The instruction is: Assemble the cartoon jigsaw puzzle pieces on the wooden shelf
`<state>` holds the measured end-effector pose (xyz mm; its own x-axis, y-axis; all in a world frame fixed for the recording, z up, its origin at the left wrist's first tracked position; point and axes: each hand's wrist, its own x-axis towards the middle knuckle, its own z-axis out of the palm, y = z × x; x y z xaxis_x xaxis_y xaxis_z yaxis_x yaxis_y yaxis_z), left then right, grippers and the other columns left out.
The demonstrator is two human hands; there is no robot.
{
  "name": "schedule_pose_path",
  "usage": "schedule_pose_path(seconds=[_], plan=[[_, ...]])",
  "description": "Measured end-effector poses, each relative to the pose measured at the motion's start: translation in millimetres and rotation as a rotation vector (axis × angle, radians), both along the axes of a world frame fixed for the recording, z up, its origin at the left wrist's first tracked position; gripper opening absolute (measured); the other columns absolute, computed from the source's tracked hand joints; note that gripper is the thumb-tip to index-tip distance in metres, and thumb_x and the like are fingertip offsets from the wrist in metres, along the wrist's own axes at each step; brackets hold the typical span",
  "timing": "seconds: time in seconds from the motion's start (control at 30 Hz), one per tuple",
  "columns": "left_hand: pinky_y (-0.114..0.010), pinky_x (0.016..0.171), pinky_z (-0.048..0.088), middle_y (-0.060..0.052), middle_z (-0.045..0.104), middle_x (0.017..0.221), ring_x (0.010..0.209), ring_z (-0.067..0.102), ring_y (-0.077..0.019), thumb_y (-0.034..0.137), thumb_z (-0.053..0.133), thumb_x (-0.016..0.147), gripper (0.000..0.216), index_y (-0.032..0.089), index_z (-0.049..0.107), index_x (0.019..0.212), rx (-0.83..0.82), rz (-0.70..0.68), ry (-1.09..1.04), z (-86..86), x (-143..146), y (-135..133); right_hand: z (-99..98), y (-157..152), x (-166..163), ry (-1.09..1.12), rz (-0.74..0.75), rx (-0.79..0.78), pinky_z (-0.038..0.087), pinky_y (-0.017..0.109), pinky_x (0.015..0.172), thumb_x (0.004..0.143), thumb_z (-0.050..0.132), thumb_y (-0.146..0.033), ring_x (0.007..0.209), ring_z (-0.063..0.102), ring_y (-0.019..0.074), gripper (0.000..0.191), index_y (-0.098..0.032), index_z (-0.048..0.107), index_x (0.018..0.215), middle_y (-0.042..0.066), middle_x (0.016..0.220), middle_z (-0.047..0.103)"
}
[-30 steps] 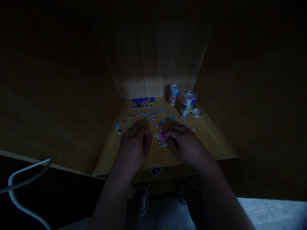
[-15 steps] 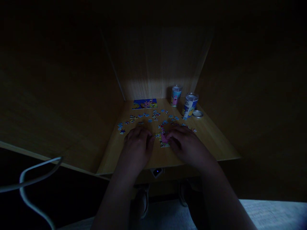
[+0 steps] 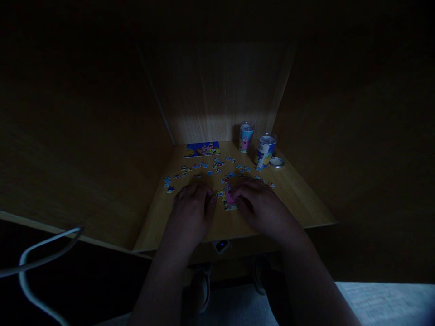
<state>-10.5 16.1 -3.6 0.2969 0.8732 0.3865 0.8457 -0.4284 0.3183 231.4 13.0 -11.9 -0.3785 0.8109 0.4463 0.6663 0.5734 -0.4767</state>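
Observation:
A small joined patch of jigsaw puzzle pieces (image 3: 230, 197), pink with yellow and green, lies near the front of the wooden surface. At its right side my right hand (image 3: 260, 206) is closed in a pinch, fingertips on the pink part; the piece between them is mostly hidden. My left hand (image 3: 192, 206) rests just left of the patch, its fingers curled and thumb close to the index finger. Whatever it may hold is hidden. Loose puzzle pieces (image 3: 217, 164) lie scattered in an arc beyond both hands.
A cartoon picture card (image 3: 202, 149) lies at the back left. Two printed clear-topped cans stand at the back right, one can (image 3: 246, 137) behind the other can (image 3: 265, 150), beside a round lid (image 3: 277, 162). Wooden walls enclose three sides. A white cable (image 3: 25, 280) hangs at left.
The whole view has shifted slightly. Both hands keep nearly the same place and pose around the joined pieces, and the loose pieces look unmoved.

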Motion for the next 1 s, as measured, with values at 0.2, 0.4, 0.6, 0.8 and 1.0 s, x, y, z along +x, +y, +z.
schedule_pose_path(seconds=[0.2,0.4,0.6,0.8,1.0], plan=[[-0.052,0.1,0.057,-0.009,0.072,0.107,0.106,0.069,-0.0335,0.023,0.065,0.109,0.01,0.024,0.064,0.099,-0.006,0.001,0.013,0.6,0.4,0.9,-0.2,0.3,1.0,0.0,0.01,-0.005,0.055,0.048,0.109,0.109,0.064,-0.011,0.116,0.075,0.0257,0.021,-0.027,0.077,0.11,0.005,0.118,0.081],[-0.052,0.1,0.058,-0.009,0.072,0.108,0.106,0.069,-0.0335,0.023,0.066,0.108,0.008,0.025,0.063,0.101,-0.017,0.012,0.02,-0.2,1.5,0.3,-0.1,0.3,1.1,0.001,0.015,-0.013,0.055,0.048,0.108,0.11,0.062,-0.013,0.117,0.074,0.0259,0.021,-0.028,0.076,0.109,0.004,0.118,0.081],[-0.053,0.1,0.056,-0.009,0.072,0.107,0.105,0.069,-0.0328,0.024,0.065,0.11,0.011,0.024,0.063,0.1,0.004,0.013,0.03,-1.9,2.1,0.1,0.3,-0.4,-0.1,-0.01,0.002,-0.017,0.056,0.049,0.105,0.109,0.062,-0.011,0.114,0.074,0.0263,0.021,-0.027,0.075,0.108,0.004,0.118,0.081],[-0.051,0.098,0.057,-0.009,0.072,0.107,0.104,0.069,-0.0323,0.022,0.067,0.109,0.012,0.025,0.062,0.098,0.001,0.01,0.034,-0.4,2.2,-0.9,1.6,-1.3,-0.8,-0.025,-0.009,-0.015,0.056,0.049,0.105,0.109,0.062,-0.011,0.113,0.074,0.0266,0.02,-0.026,0.076,0.108,0.004,0.116,0.081],[-0.052,0.101,0.057,-0.01,0.071,0.11,0.108,0.068,-0.0329,0.023,0.067,0.11,0.01,0.023,0.063,0.101,-0.012,0.014,0.037,-1.7,2.0,-0.4,0.4,0.0,-0.2,-0.009,0.011,-0.005,0.056,0.047,0.106,0.106,0.063,-0.007,0.116,0.074,0.0262,0.023,-0.026,0.075,0.107,0.005,0.118,0.081]])
